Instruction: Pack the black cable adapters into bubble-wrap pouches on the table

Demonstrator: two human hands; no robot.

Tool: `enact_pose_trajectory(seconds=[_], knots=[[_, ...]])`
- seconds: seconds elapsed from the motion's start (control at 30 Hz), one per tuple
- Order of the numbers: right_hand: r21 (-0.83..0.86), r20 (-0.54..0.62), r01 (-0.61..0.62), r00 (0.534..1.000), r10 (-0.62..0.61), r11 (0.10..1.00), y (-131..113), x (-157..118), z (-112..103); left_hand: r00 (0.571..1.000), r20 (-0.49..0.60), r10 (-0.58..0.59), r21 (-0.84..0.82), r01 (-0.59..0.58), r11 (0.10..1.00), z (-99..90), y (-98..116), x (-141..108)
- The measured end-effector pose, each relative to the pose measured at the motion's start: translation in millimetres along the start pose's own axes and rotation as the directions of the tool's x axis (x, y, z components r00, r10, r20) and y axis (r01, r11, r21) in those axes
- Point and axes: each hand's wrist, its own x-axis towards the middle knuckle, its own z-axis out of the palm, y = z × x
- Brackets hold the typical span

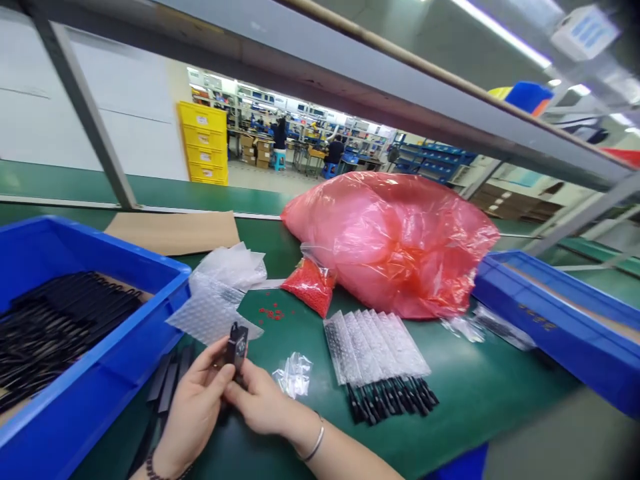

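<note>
My left hand [197,400] and my right hand [263,398] meet near the front of the green table. Both have their fingers closed on a small black device [238,345], held upright; its lower part is hidden by the fingers. Just behind it lie bubble-wrap bags [207,313]. To the right of my right hand is a small pile of clear plastic bags [294,375]. Several flat black pieces [167,383] lie beside my left hand. Further right, a row of bubble-wrap sleeves [375,347] has black cabled ends [393,398] sticking out.
A blue bin [165,287] with black parts [75,313] stands at left, another blue bin [550,323] at right. A large pink plastic bag [390,233] fills the back. Nearby are a bag of red bits [310,287], loose red bits [271,312] and cardboard [175,231]. A shelf beam [350,87] crosses above.
</note>
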Motion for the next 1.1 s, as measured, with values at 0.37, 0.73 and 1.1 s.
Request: enact_pose_trajectory(seconds=[0.37,0.73,1.1], knots=[[0.503,-0.398,0.091,0.907,0.136,0.859,-13,5,-17,0.977,-0.030,0.209,0.054,-0.207,0.977,0.4,7,3],[0.332,-0.210,-0.152,0.950,0.230,0.931,-3,1,-20,0.901,0.229,0.367,0.066,-0.391,0.918,4.1,27,2],[0.168,-0.638,0.126,0.770,0.011,0.978,-3,-1,-30,0.915,0.400,0.048,0.089,-0.091,0.992,7.9,11,-4]])
